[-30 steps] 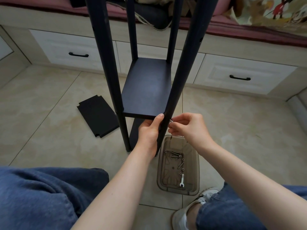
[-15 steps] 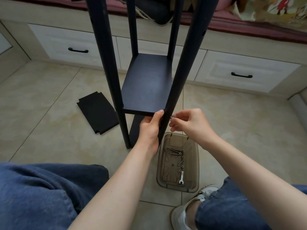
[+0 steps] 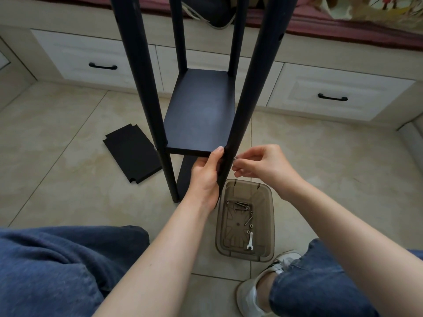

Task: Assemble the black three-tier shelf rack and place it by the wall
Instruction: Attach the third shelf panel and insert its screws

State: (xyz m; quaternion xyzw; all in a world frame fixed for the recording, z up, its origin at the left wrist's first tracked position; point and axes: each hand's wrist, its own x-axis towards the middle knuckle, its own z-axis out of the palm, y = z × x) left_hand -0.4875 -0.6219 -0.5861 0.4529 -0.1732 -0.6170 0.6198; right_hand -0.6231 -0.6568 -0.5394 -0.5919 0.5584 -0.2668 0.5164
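Floor [image 3: 68, 202]: beige glazed tile with thin grout lines. Standing on it, one black shelf rack [image 3: 201, 115], upright on its round posts. Lying flat just left of the rack, one loose black shelf panel [image 3: 132, 154] with notched corners. Near the rack's front right post, one translucent brown plastic bin [image 3: 271, 220] holding several screws [image 3: 242, 205] and a small flat wrench [image 3: 250, 241]. Beside the bin, one white shoe [image 3: 249, 294], worn.

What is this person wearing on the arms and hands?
Nothing: the left hand and right hand are ungloved, with no ring, watch or bracelet in view, and both forearms are bare with no sleeve showing. Below are blue jeans and a white shoe.
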